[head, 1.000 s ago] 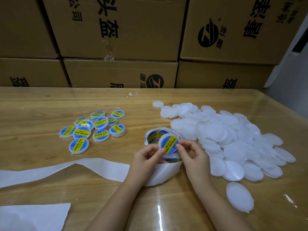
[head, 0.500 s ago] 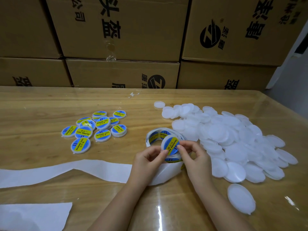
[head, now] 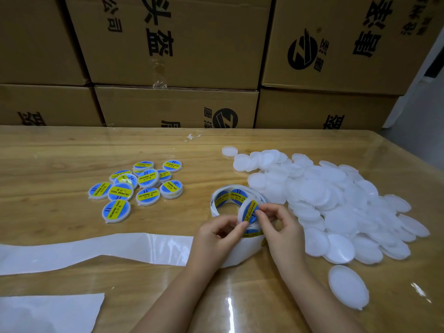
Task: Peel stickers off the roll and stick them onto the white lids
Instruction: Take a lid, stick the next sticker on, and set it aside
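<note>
A white lid (head: 248,211) bearing a blue and yellow sticker is held upright between both hands above the sticker roll (head: 228,195). My left hand (head: 217,236) pinches the lid's lower left edge. My right hand (head: 280,227) pinches its right side, with fingertips on the sticker face. A large heap of plain white lids (head: 336,200) lies to the right. Several stickered lids (head: 141,186) lie in a group to the left.
The used white backing strip (head: 96,248) trails left across the wooden table (head: 60,152). A white sheet (head: 48,313) lies at the near left corner. One lone lid (head: 348,287) sits near right. Stacked cardboard boxes (head: 175,44) wall off the table's far edge.
The lid has turned more edge-on between my hands, and my right fingers have slid further over the sticker face. The view has shifted slightly.
</note>
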`<state>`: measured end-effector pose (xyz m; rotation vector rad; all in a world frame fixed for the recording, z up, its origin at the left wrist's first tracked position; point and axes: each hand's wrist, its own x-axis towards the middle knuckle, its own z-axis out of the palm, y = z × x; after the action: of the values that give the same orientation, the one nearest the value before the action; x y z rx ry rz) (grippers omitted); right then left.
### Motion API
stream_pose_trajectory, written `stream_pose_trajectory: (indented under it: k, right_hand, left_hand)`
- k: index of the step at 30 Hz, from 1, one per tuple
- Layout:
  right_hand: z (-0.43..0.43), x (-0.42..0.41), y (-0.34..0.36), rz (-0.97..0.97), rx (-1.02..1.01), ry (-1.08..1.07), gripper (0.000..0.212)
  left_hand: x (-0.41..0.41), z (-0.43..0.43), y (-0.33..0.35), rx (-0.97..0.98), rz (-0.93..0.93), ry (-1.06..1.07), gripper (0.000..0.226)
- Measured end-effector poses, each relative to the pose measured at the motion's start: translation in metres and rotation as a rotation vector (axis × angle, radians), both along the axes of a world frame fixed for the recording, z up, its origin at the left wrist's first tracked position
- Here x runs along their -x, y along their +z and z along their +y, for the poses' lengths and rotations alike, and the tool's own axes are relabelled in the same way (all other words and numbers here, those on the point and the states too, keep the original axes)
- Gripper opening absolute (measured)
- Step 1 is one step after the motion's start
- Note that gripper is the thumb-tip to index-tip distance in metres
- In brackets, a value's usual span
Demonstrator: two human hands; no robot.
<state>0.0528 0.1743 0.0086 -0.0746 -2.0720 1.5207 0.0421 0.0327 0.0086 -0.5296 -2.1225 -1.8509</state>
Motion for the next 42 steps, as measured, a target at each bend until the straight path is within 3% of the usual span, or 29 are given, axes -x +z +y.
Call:
stream_pose_trajectory:
  k: [4,10,15,20,23,25,29,33,42]
  right_hand:
    - [0.0,0.0,0.001,0.005,-0.011,-0.002,0.026]
    - [-0.001,-0.001,0.0,-0.01,-0.012,0.006,0.02]
    - [-0.001,0.0,0.003,-0.005,-0.051,-0.001,0.025]
    - [-0.004,-0.003,0.004,0.068,-0.27,-0.061,0.033]
    - [-0.005,-0.004,0.006,0.143,-0.329,-0.089,0.017]
    - [-0.007,-0.008,0.007,0.199,-0.416,-0.11,0.019]
    - [-0.013,-0.012,0.01,0.311,-0.564,-0.068,0.019]
    - [-0.015,-0.014,0.013,0.299,-0.649,-0.001,0.023]
    - [-0.011,-0.011,0.012,0.241,-0.637,-0.034,0.023]
  left_hand:
    - [0.0,0.0,-0.001,0.08,0.156,0.023,0.031]
    - [-0.001,-0.001,0.0,0.155,0.303,0.051,0.026]
    - [0.0,0.0,-0.001,0.086,0.203,0.034,0.027]
    - [0.005,-0.004,0.005,-0.221,-0.224,-0.072,0.007]
    - [0.009,-0.01,0.008,-0.411,-0.394,-0.138,0.018]
    - [0.01,-0.011,0.01,-0.452,-0.455,-0.169,0.021]
    - [0.011,-0.012,0.009,-0.463,-0.474,-0.195,0.022]
    - [0.01,-0.013,0.008,-0.446,-0.449,-0.216,0.021]
    - [0.012,-0.014,0.005,-0.412,-0.434,-0.186,0.023]
